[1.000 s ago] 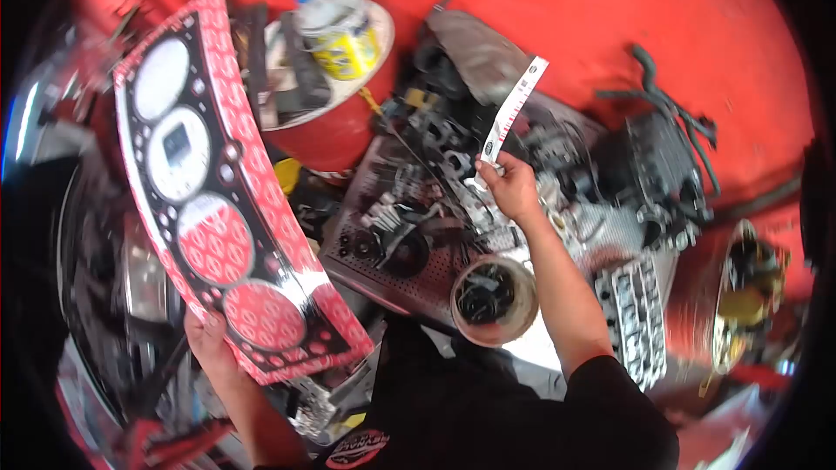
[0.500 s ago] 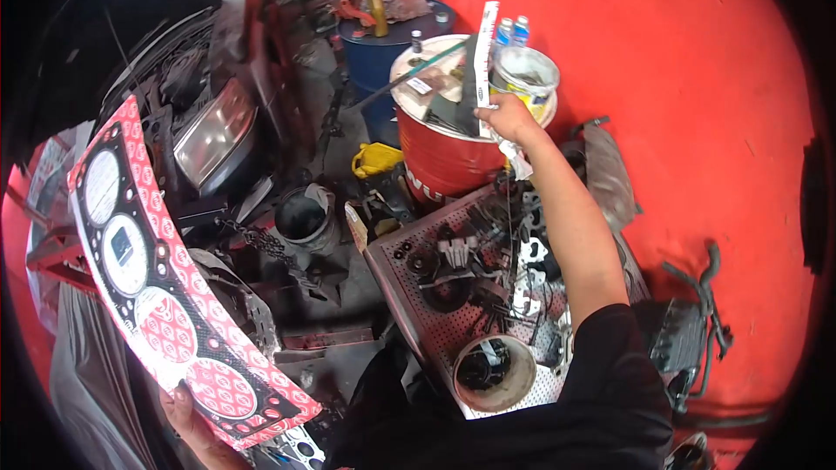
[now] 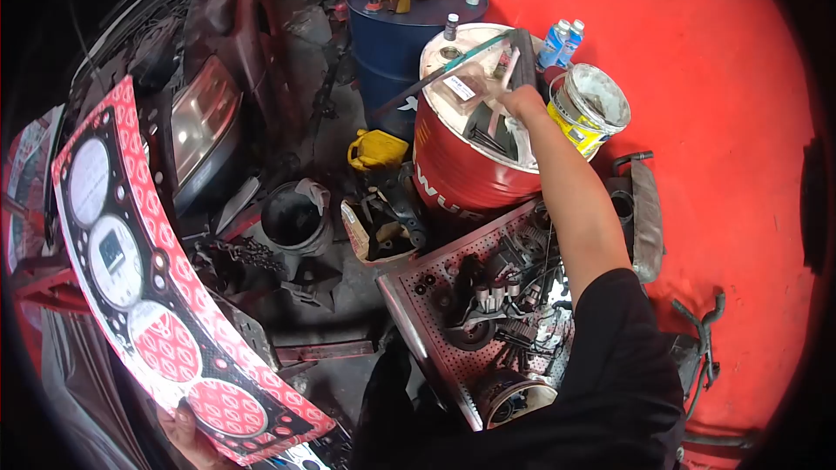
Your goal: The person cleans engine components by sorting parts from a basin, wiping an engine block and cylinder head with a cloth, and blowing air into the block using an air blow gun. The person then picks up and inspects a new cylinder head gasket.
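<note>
My left hand (image 3: 187,437) grips the lower end of a cylinder head gasket (image 3: 146,292), sealed in clear and red-printed packaging and tilted at the left. Its thumb lies on the front. My right hand (image 3: 521,103) reaches over the top of a red drum (image 3: 475,176), its fingers closed around a narrow white strip (image 3: 507,74) that looks blurred. Beside that hand lie dark flat pieces and a small labelled packet (image 3: 460,87). A long green-edged strip (image 3: 453,65) crosses the drum top.
A perforated metal table (image 3: 418,318) holds engine parts and a round container (image 3: 520,400). Behind the red drum stands a blue drum (image 3: 383,48). A white bucket (image 3: 596,96) and blue bottles (image 3: 560,43) are at its right. A car headlight (image 3: 206,117) sits at the left.
My right hand has lowered the white strip from upright above the drum to its top. The view has shifted; the gasket stays in my left hand.
</note>
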Action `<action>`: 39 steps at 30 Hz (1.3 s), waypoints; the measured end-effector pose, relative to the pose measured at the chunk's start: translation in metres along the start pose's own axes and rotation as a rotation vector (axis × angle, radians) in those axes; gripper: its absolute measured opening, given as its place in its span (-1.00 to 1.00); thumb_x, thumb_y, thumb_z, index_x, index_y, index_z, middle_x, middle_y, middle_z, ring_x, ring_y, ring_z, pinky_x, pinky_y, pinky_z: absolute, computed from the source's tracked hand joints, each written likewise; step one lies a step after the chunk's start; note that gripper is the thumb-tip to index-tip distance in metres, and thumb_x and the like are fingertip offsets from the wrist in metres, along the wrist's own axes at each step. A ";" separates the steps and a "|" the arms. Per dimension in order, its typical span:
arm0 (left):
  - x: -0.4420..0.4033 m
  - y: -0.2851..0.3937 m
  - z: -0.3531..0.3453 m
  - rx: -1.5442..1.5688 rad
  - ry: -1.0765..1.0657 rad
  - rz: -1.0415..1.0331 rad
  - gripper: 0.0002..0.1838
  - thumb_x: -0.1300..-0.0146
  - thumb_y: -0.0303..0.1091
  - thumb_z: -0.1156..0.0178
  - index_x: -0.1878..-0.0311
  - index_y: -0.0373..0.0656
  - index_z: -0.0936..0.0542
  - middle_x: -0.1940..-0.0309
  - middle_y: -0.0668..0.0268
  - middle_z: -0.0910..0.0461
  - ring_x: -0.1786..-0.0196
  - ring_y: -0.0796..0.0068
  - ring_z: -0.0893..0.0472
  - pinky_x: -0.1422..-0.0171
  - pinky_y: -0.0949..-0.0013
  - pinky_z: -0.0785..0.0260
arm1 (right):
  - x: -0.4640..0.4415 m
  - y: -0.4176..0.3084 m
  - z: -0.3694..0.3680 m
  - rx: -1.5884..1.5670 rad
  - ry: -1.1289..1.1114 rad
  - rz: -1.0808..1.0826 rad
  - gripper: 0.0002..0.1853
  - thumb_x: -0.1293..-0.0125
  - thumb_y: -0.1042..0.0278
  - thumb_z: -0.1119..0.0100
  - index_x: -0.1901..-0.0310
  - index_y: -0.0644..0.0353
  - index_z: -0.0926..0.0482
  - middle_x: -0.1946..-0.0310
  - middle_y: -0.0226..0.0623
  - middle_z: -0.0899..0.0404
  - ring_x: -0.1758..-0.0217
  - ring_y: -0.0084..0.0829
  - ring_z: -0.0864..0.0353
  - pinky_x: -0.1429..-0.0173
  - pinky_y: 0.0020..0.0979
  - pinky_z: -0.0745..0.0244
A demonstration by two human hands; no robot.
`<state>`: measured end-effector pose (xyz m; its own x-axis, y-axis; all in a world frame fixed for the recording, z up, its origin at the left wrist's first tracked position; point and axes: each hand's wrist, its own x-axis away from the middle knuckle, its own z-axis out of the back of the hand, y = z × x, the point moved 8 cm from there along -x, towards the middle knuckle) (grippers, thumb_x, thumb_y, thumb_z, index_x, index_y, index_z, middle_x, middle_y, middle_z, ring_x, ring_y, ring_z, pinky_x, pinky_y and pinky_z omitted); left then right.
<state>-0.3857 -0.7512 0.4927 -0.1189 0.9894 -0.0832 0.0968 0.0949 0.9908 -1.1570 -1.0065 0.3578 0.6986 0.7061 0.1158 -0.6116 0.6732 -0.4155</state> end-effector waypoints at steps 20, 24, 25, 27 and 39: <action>0.210 -0.005 -0.102 -0.177 -0.269 0.033 -0.66 -0.29 -0.20 -0.41 0.18 -0.36 -0.67 0.30 0.39 -0.67 0.27 0.67 -0.51 0.09 0.51 -0.33 | 0.583 -0.002 -0.029 -1.467 -1.134 0.399 -0.59 -0.33 0.36 -0.39 -0.17 0.27 -0.60 0.01 -0.39 -0.68 -0.06 -0.55 -0.60 -0.21 -0.41 -0.49; 0.280 -0.013 -0.058 -0.173 -0.217 0.126 -0.64 -0.35 -0.10 -0.37 0.26 -0.28 -0.64 0.36 0.49 -0.59 0.28 0.72 -0.43 0.14 0.52 -0.25 | 0.647 0.036 -0.034 -1.519 -1.316 0.394 -0.57 -0.33 0.38 -0.36 -0.20 0.28 -0.56 -0.09 -0.32 -0.65 -0.16 -0.49 -0.60 -0.27 -0.37 -0.46; 0.295 -0.015 -0.044 -0.176 -0.211 0.147 -0.63 -0.34 -0.08 -0.38 0.28 -0.26 -0.63 0.37 0.50 -0.58 0.27 0.72 -0.43 0.14 0.52 -0.25 | 0.660 0.045 -0.033 -1.480 -1.316 0.412 -0.58 -0.33 0.38 -0.36 -0.20 0.28 -0.57 -0.10 -0.31 -0.65 -0.17 -0.48 -0.60 -0.27 -0.37 -0.46; 0.323 -0.009 -0.035 -0.134 -0.207 0.232 -0.55 -0.23 0.03 -0.46 0.31 -0.23 -0.61 0.34 0.50 -0.59 0.30 0.71 -0.45 0.16 0.54 -0.26 | 0.680 0.066 -0.031 -1.388 -1.301 0.343 -0.62 -0.35 0.34 -0.36 -0.14 0.28 -0.61 -0.01 -0.36 -0.68 -0.05 -0.51 -0.64 -0.17 -0.39 -0.53; 0.466 0.036 0.173 -0.049 0.386 0.102 -0.78 -0.43 -0.28 -0.24 0.31 -0.20 -0.56 0.54 0.35 -0.59 0.51 0.60 -0.52 0.38 0.51 -0.33 | 0.725 0.102 -0.070 -1.322 -1.083 0.326 -0.57 -0.36 0.33 -0.34 -0.21 0.24 -0.55 -0.07 -0.36 -0.65 -0.12 -0.45 -0.61 -0.29 -0.36 -0.45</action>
<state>-0.2669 -0.2674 0.4708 -0.4741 0.8789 0.0531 0.0808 -0.0166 0.9966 -0.6862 -0.4414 0.3360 -0.2637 0.9519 0.1558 0.4114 0.2571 -0.8745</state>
